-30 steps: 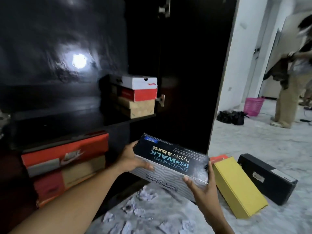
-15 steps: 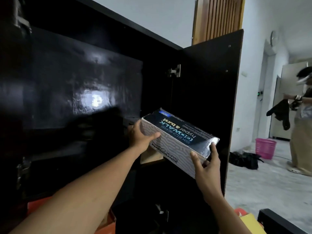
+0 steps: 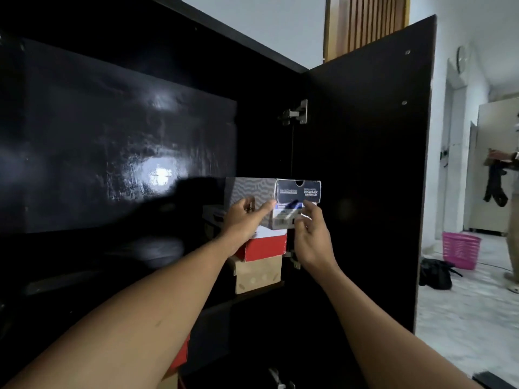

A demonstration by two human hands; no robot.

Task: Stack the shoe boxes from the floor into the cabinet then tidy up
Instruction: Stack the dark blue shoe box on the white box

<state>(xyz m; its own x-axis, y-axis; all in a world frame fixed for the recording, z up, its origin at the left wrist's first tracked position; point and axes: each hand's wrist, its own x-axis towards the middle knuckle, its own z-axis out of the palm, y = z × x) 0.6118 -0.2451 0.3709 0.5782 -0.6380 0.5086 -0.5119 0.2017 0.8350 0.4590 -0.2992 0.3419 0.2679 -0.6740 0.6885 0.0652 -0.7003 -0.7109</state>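
A grey and black shoe box sits on top of a stack inside the black cabinet, its short end facing me. Below it lie a white box, mostly hidden, a red box and a plain brown cardboard box on the shelf. My left hand grips the grey box's left side and front corner. My right hand touches its front end with the fingers spread.
The cabinet's right door stands wide open next to the stack. A red box shows on a lower shelf. On the floor to the right are a pink basket and a black bag. Another person stands at the far right.
The grey box has gone from tilted in the air in front of the cabinet to level on top of the stack, short end towards me. Both hands shifted to its front end.
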